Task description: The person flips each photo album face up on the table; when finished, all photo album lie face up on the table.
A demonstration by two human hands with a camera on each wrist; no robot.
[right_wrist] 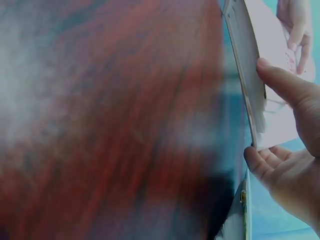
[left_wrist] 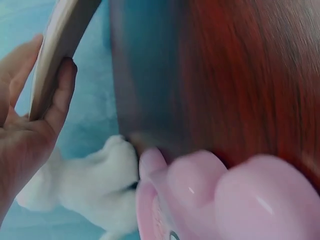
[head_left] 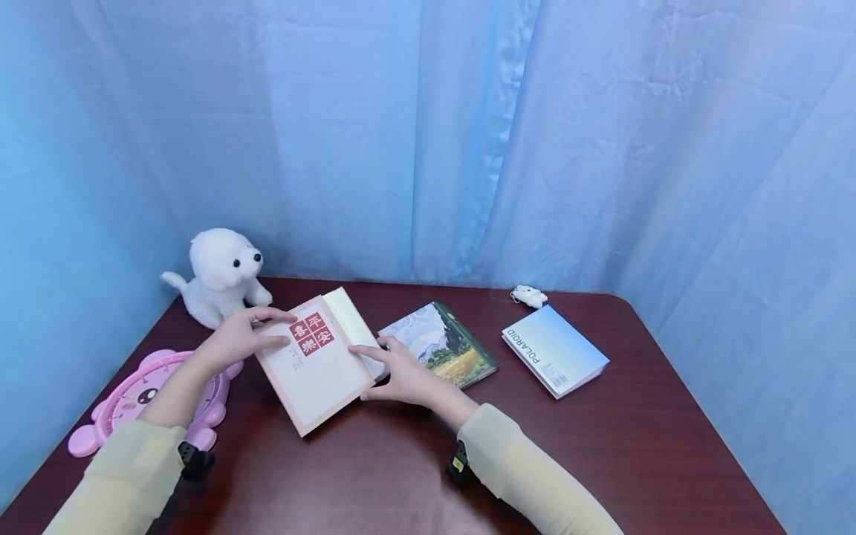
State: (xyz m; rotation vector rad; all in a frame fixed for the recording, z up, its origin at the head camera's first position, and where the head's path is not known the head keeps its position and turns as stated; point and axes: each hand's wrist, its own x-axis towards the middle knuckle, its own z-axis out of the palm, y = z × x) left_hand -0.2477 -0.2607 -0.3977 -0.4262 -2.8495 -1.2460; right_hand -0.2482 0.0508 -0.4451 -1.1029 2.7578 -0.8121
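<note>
A pale pink book (head_left: 321, 394) with a red square of characters on its cover is held tilted above the table. From its upper right side sticks out a cream panel (head_left: 348, 316). My left hand (head_left: 234, 342) grips the book's left edge, thumb and fingers on opposite faces in the left wrist view. The right hand (head_left: 409, 377) holds the right edge; in the right wrist view its thumb (right_wrist: 280, 80) lies on the upper face and fingertips are at the lower edge. Behind the right hand lies a book with a painted landscape cover (head_left: 444, 345).
A white plush dog (head_left: 221, 267) sits at the back left. The pink animal-shaped clock (head_left: 123, 394) lies under the left forearm. To the right are a blue-white POLAROID album (head_left: 562, 349) and a small white plush charm (head_left: 531, 296). Blue curtains (head_left: 348, 148) surround the dark table (head_left: 401, 475).
</note>
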